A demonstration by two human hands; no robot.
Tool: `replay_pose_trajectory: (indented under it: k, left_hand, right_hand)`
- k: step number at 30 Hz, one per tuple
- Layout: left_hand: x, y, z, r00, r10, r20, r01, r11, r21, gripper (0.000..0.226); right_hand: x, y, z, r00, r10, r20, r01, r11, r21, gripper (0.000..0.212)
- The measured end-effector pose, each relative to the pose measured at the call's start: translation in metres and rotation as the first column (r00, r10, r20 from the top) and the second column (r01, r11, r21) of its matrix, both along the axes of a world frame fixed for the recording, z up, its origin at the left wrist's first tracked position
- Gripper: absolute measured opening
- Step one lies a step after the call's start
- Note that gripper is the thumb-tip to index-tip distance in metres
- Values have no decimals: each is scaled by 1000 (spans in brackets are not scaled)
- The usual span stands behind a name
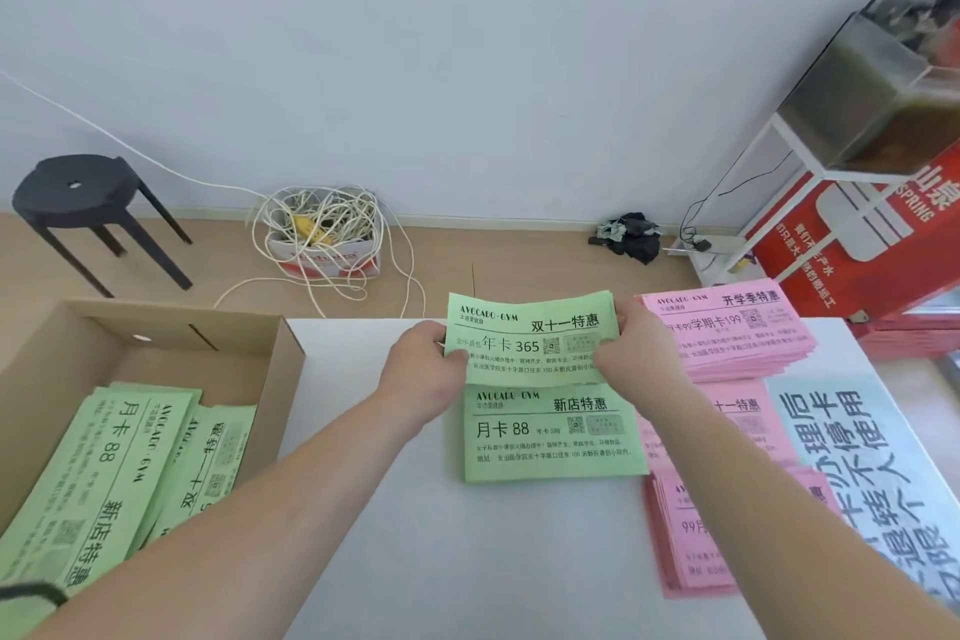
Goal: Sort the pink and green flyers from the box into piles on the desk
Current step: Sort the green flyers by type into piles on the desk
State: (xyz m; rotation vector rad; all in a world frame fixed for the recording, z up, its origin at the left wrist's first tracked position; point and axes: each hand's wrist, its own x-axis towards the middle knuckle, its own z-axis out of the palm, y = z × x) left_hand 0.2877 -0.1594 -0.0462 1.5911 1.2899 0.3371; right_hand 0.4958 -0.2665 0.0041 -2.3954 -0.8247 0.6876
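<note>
Head: green flyers in box

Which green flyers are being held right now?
The 365 flyers, pinched between left hand and right hand. The 88 pile lies flat on the desk; more green flyers lie in the box.

Middle pink pile mostly under the right forearm; white notice partly past the right edge.
</note>
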Motion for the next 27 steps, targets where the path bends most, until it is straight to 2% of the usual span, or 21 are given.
replay_pose_trajectory:
  k: [4,7,11,13,16,19,22,24,27]
  left_hand:
    - [19,15,-8,998,-40,-44,39,999,-26,15]
    - [29,16,-14,989,-66,-132,67,998,0,13]
    - [30,17,-22,966,-71,-248,85,995,48,15]
    - [28,18,-23,953,-86,-289,103,994,45,24]
    - [24,18,-22,941,-106,-321,133,989,63,33]
    - [23,16,-24,961,-108,-253,128,990,62,30]
    - [22,10,-24,986,-77,-150,72,997,-39,40]
    - [20,7,-24,991,-68,-115,58,995,-84,47]
    - [20,3,-23,994,-69,-80,58,989,-133,64]
  right_hand:
    - [18,23,-15,996,58,72,-48,990,-129,41]
    - [24,32,-25,981,118,156,-78,968,-239,42]
    - [25,37,-34,941,217,260,-102,914,-393,57]
    - [21,42,-31,877,345,335,-130,841,-525,62]
    - [14,57,-20,745,530,405,-170,738,-653,54]
    - [14,76,-25,739,598,309,-365,742,-563,46]
    - [12,87,-47,712,684,160,-590,706,-392,55]
    - [12,88,-61,696,706,131,-622,683,-383,59]
    - [14,85,-73,705,690,160,-601,703,-381,58]
